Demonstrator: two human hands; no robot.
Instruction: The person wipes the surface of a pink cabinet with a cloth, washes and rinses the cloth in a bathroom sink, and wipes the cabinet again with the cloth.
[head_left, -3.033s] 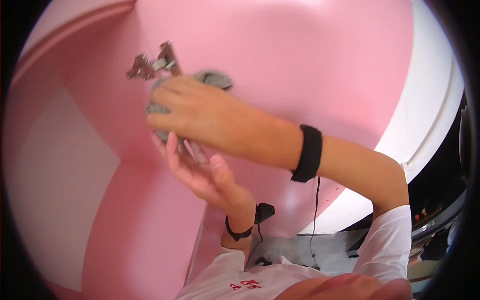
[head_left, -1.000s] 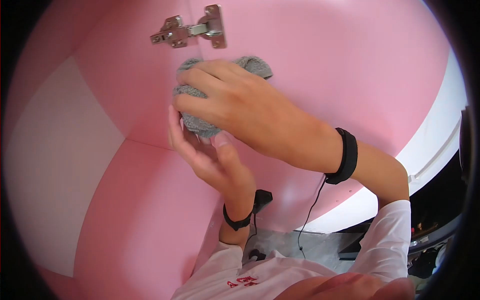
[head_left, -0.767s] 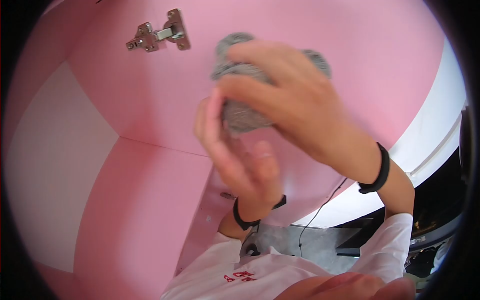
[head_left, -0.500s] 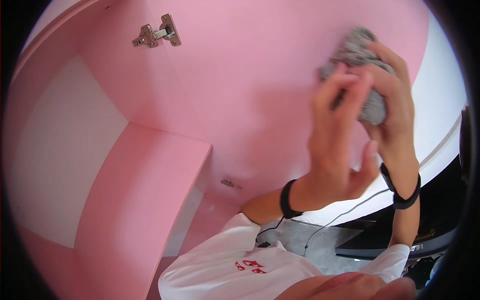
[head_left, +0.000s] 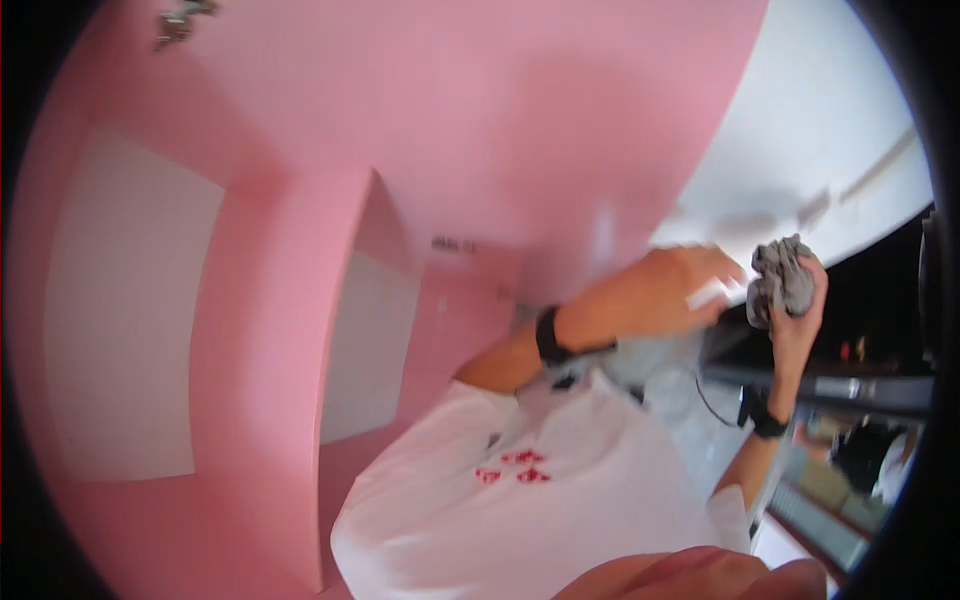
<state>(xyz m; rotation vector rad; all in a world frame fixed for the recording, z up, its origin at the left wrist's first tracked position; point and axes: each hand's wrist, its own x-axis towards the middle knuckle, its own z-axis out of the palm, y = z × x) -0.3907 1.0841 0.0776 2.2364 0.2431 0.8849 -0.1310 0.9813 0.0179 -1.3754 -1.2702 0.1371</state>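
My right hand [head_left: 812,290] is wrapped round a crumpled grey cloth [head_left: 782,272], held up at the right of the view. My left hand [head_left: 695,280] reaches across from the left, a little short of the cloth. Motion smears its fingers, so I cannot tell whether they are spread or closed. A white patch shows among those fingers, too blurred to name. Behind both hands runs the white edge area [head_left: 800,120] beside a large pink panel [head_left: 480,90]. Black bands circle both wrists.
A pink cabinet with a shelf board [head_left: 270,380] and white back panel [head_left: 130,320] fills the left. A blurred metal hinge [head_left: 183,20] sits at the upper left. A dark cable [head_left: 715,405] hangs below the hands. Dark equipment [head_left: 860,330] and another person's dark clothing [head_left: 860,460] appear at the right.
The right hand has carried the grey cloth off the pink panel, down and to the right. The left hand has lowered and blurred. My view has shifted, with the hinge now nearer the top left.
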